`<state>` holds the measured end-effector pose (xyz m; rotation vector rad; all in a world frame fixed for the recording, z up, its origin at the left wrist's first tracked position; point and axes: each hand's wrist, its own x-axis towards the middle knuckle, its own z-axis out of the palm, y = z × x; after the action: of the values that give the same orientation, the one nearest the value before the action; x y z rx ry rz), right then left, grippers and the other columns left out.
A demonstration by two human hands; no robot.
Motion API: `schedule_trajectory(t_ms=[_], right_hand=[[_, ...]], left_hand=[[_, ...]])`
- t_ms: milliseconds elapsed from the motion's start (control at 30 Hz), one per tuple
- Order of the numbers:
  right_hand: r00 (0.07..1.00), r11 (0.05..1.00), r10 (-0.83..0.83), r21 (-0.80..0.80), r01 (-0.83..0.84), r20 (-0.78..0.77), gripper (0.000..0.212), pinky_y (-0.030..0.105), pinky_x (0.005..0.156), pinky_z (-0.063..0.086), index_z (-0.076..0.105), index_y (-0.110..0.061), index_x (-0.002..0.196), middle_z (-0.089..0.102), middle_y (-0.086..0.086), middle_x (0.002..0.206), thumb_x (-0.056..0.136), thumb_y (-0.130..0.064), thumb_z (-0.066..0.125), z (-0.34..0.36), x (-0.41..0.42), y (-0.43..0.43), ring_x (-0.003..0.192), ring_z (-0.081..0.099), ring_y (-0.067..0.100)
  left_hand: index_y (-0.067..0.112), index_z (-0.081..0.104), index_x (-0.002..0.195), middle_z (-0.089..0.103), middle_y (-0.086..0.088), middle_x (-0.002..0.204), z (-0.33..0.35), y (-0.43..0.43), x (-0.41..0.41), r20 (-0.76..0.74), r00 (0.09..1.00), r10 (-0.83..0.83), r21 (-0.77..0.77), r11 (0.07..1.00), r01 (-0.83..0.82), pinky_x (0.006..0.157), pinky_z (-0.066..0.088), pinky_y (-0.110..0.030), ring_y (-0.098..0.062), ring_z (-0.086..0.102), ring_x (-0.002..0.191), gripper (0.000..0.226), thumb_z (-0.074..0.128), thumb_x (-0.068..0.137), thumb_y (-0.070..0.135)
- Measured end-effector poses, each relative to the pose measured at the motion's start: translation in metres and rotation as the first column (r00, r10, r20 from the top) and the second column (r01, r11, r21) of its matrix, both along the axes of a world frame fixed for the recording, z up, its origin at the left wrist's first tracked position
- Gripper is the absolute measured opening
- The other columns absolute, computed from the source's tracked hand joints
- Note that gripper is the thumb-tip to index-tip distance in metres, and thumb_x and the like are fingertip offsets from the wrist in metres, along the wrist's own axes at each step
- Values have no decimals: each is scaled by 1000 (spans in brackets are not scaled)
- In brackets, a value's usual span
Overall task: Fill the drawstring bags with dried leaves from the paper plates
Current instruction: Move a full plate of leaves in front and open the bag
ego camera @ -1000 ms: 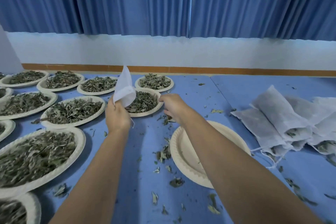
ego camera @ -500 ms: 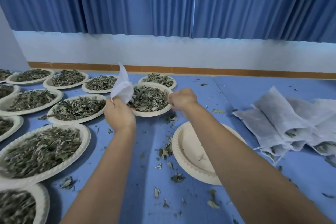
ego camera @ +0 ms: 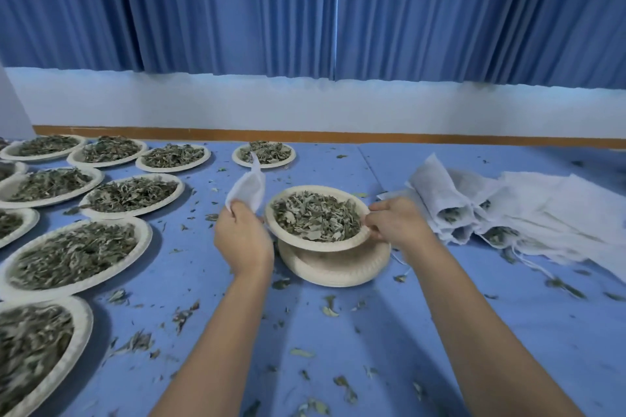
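From my feed, the plate of dried leaves [ego camera: 305, 245] sits between the two hands, near the middle of the blue worktop [ego camera: 372, 332]. It is lifted and tipped slightly, directly above an empty paper plate [ego camera: 338, 269] that lies on the surface. The right hand [ego camera: 393, 223] pinches the full plate's right rim, with the thumb on top of the edge and the fingers curled beneath. The dried leaves [ego camera: 315, 217] fill the bowl of the plate in a heap.

The left hand [ego camera: 242, 237] is just beside the plate's left rim; I cannot tell whether it touches it. Its fingers are closed round the lower end of a white drawstring bag [ego camera: 249, 189], which stands up out of the fist and leans toward the far edge. I can't see whether the bag's mouth is open.

Toward the right edge lies a pile of filled bags [ego camera: 508, 210], with leaves showing at some of their mouths. More full plates [ego camera: 78, 254] line the left side, and one more plate [ego camera: 264, 154] stands by the far edge. Loose leaf scraps [ego camera: 330, 310] are strewn over the near part of the worktop.
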<state>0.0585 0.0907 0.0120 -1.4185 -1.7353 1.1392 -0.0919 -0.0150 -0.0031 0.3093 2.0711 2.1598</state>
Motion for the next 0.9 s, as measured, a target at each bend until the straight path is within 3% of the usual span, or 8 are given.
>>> schedule_trajectory(t_ms=[167,233,333,433,500,600,733,900], right_hand=[[990,994,-53,106,39,129,28,43,80,48,61,16,103,64,27,86,79,2,61,-4,15,-10,89,62,31],[972,985,-85,165,49,220,13,40,71,44,63,3,81,59,20,74,82,-5,54,-1,17,-14,83,56,33],[945,985,-115,156,69,305,21,32,73,31,55,-5,78,47,9,77,91,-17,44,5,18,-17,88,45,28],[972,990,-80,135,51,221,27,32,71,26,37,-8,67,47,11,74,94,-7,37,3,14,-21,84,44,28],[997,995,-69,69,70,-19,31,33,68,26,39,-12,64,39,3,67,95,-11,37,-2,9,-30,75,38,23],[972,995,-95,-40,88,-213,28,36,77,31,58,-1,105,51,9,88,97,-21,40,-10,-1,-37,85,45,23],[982,995,-62,61,74,-179,44,26,82,36,44,-14,137,54,3,126,96,-29,45,-14,-2,-35,99,52,13],[960,847,129,475,-237,248,57,35,108,31,44,-30,139,41,-3,147,89,-53,54,-12,-13,-42,137,32,16]], left_hand=[[-9,61,84,59,-20,77,-17,-4,11,53,996,-66,-74,995,69,55,32,-35,-24,41,59,38,34,93,16],[-5,59,74,61,-16,73,-21,-6,13,57,995,-86,-101,991,91,52,32,-32,-22,39,55,36,36,92,16],[7,44,58,59,-15,71,-20,-8,16,20,995,-101,-117,988,102,51,31,-33,-21,38,54,35,37,92,16],[10,49,71,53,-8,73,-18,-9,18,3,990,-140,-117,983,139,60,39,-40,-27,46,67,30,34,96,19],[10,53,87,55,-8,82,-17,-9,21,15,987,-160,-112,981,161,70,45,-47,-28,49,74,26,33,98,22],[7,54,83,51,-5,74,-18,-10,22,16,986,-168,-91,981,168,56,38,-38,-23,46,65,29,33,97,22],[7,49,70,47,-4,64,-15,-11,14,-52,993,-109,-116,988,103,52,24,-33,-20,41,60,35,32,99,18],[5,60,123,66,-16,111,-12,-12,-2,-265,952,-152,-228,969,92,77,49,-38,-32,63,97,35,36,99,13]])
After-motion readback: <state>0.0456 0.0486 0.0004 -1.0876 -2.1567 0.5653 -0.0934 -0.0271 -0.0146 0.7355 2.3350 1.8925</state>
